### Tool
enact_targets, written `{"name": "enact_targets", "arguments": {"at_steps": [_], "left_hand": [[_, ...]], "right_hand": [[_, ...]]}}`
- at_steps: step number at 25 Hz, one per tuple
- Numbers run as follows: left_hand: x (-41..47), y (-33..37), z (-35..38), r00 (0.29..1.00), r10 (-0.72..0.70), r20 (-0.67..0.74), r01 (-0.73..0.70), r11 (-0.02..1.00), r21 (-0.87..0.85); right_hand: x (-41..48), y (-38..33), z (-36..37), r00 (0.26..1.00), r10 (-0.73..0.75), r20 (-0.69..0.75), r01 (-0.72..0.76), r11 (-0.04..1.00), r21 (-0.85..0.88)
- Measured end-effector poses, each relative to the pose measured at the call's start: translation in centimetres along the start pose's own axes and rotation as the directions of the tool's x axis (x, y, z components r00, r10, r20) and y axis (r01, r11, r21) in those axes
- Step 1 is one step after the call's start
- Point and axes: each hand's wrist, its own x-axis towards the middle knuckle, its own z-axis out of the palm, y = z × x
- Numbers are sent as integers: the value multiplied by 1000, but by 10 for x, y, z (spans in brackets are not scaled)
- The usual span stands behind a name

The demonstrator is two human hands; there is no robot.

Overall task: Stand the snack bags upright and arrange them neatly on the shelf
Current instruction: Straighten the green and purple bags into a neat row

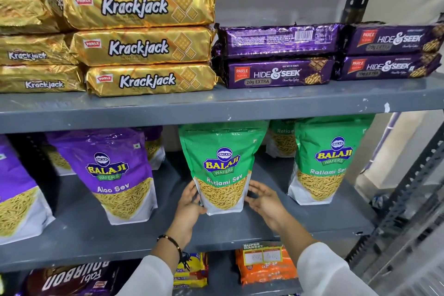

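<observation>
A green Ratlami Sev bag (pixel 222 166) stands upright in the middle of the grey middle shelf (pixel 96 230). My left hand (pixel 189 204) presses against its lower left edge. My right hand (pixel 263 200) is at its lower right side, fingers spread, touching or just off the bag. A second green Ratlami Sev bag (pixel 329 158) stands upright to the right, with a third green bag (pixel 282 139) behind it. A purple Aloo Sev bag (pixel 113 173) stands to the left, another purple bag (pixel 16 190) at the far left edge, and more behind them.
The upper shelf holds stacked gold Krackjack packs (pixel 141 43) and purple Hide & Seek packs (pixel 278 55). Below lie an orange pack (pixel 264 269) and a Bourbon pack (pixel 69 279). A perforated steel upright (pixel 408 190) borders the right side.
</observation>
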Motion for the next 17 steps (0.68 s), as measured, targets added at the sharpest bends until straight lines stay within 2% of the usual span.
{"name": "enact_targets", "arguments": {"at_steps": [11, 17], "left_hand": [[-8, 0, 7, 999, -9, -45, 10, 999, 33], [-10, 1, 6, 1000, -9, -24, 10, 999, 44]], "right_hand": [[4, 7, -3, 1000, -20, 0, 20, 1000, 21], [-3, 4, -2, 1000, 0, -5, 0, 1000, 4]]}}
